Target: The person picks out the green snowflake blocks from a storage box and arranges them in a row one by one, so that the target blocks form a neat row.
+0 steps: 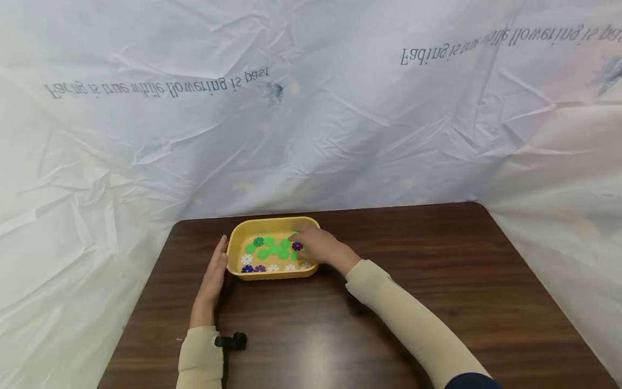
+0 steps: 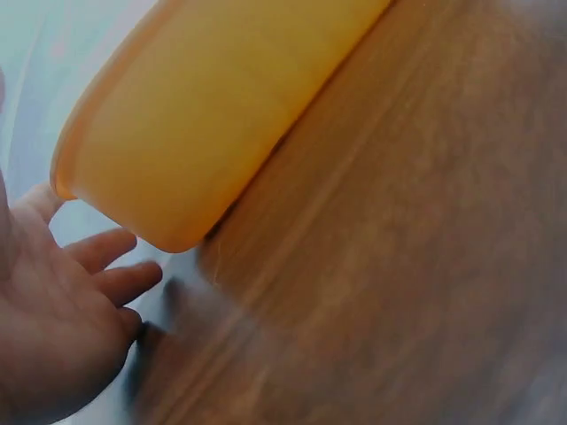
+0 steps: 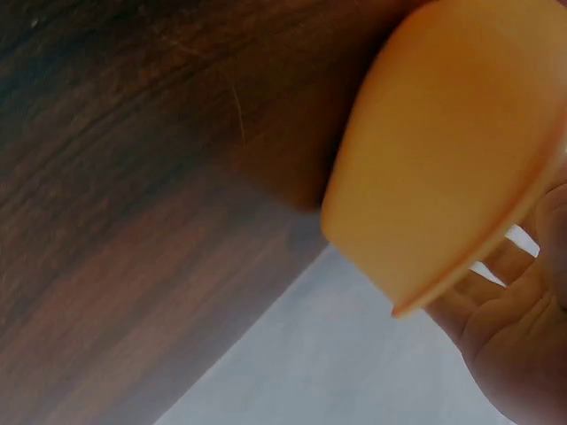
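A yellow plastic tray [image 1: 272, 276] sits on the table, holding several small flower-shaped plastic pieces in green, white, blue and purple. Beside its left wall is my left hand [image 1: 214, 274], fingers extended; in the left wrist view the fingertips [image 2: 146, 276] are right by the corner of the tray. My right hand [image 1: 319, 246] reaches over the right rim, with its fingers spread above the pieces. A purple flower piece [image 1: 297, 246] shows between its thumb and fingers. From the right wrist, the tray wall [image 3: 434, 159] hides those fingertips.
The dark wood table [image 1: 413, 281] carries the tray near its back edge. White printed sheeting [image 1: 340, 135] hangs behind and along both sides. A black strap with a small device [image 1: 232, 341] is on the left wrist.
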A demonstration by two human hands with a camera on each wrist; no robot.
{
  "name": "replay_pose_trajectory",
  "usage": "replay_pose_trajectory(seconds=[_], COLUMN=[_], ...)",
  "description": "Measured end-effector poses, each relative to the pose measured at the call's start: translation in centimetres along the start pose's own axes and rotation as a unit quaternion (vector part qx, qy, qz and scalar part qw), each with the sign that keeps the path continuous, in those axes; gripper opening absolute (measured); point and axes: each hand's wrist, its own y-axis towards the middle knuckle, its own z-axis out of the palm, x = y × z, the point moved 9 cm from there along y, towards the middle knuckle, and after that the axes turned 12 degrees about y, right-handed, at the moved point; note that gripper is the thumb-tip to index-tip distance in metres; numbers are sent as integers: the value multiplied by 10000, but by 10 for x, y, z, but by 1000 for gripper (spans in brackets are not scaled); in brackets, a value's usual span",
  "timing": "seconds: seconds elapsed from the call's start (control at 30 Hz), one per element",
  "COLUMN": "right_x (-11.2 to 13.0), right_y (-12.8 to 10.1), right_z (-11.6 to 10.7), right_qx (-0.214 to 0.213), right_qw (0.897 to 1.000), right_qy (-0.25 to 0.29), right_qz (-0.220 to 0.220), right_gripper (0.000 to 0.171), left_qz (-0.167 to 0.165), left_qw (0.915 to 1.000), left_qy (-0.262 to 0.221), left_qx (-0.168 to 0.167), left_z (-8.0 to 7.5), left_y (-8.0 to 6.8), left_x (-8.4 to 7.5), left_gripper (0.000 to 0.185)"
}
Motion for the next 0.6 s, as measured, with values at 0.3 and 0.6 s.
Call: replay_pose_trajectory(seconds=[0.3,0.6], right_x=[3,4], right_y=[13,23], right_z=[27,32], right_qx=[288,299], right_qw=[9996,9993], right_qy=[13,-207], right_qz=[2,73], right_gripper=[17,44], left_qz=[-490,-383], left_qw=[9984,9991], left_qy=[114,87], left_qx=[273,172], left_z=[5,3], left_y=[-5,6], left_x=[-5,23], left_gripper=[59,62])
